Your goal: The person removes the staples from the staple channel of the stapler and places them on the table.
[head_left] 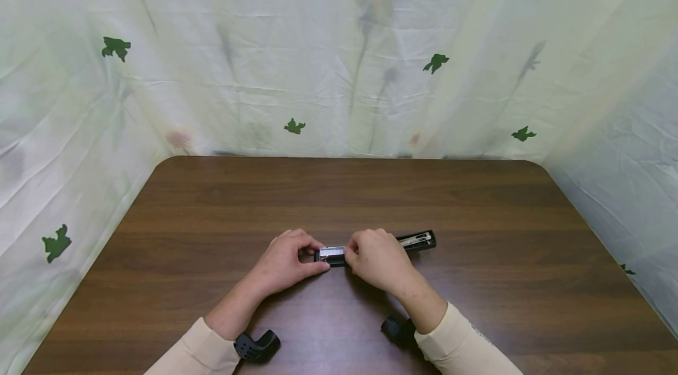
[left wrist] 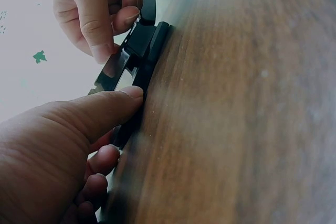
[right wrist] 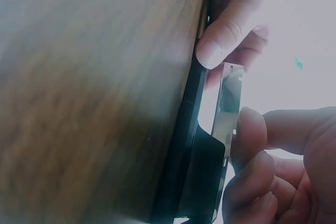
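Observation:
A black stapler (head_left: 336, 261) lies on the table, its top cover (head_left: 424, 240) swung far back to the right. My left hand (head_left: 283, 260) pinches the left end of the base between thumb and fingers. Above the base, the metal staple magazine (right wrist: 229, 98) slants upward with a gap beneath its free end. My right hand (head_left: 378, 257) has curled fingers and grips the magazine about its middle, thumb against it. In the left wrist view the raised cover (left wrist: 149, 3) shows behind the right fingers. Whether staples sit in the channel is hidden by the fingers.
The brown wooden table (head_left: 339, 192) has rounded far corners. A pale curtain (head_left: 318, 69) with green leaf shapes hangs behind it and along both sides. Black wrist devices (head_left: 258, 347) sit at both cuffs, close above the table.

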`<action>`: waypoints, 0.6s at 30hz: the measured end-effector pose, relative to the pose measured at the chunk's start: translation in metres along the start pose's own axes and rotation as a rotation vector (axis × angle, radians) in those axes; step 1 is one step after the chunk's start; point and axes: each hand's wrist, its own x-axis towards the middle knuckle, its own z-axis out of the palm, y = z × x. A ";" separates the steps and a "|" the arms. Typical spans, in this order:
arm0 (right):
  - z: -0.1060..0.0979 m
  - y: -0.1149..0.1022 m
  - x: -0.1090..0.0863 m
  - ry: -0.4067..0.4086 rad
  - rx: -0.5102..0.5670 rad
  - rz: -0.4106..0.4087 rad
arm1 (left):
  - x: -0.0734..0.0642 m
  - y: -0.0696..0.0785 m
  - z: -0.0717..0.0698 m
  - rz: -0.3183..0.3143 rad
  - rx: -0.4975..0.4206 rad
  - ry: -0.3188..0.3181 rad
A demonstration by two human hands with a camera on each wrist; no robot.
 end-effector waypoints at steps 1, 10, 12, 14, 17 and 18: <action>0.000 0.000 0.000 -0.002 0.005 0.001 | 0.000 0.000 0.000 -0.002 0.000 0.000; 0.001 0.000 -0.001 0.020 -0.012 0.030 | 0.001 -0.001 0.001 -0.010 0.008 -0.004; 0.001 -0.002 -0.001 0.026 -0.028 0.031 | 0.001 -0.001 0.001 -0.007 0.011 -0.003; 0.001 -0.002 -0.001 0.030 -0.036 0.029 | 0.001 -0.002 0.001 -0.005 0.014 -0.002; 0.001 -0.003 -0.002 0.018 -0.021 0.024 | 0.000 -0.002 0.001 -0.004 0.016 -0.001; 0.001 -0.002 -0.002 0.013 -0.014 0.023 | 0.000 -0.002 0.001 -0.005 0.016 -0.002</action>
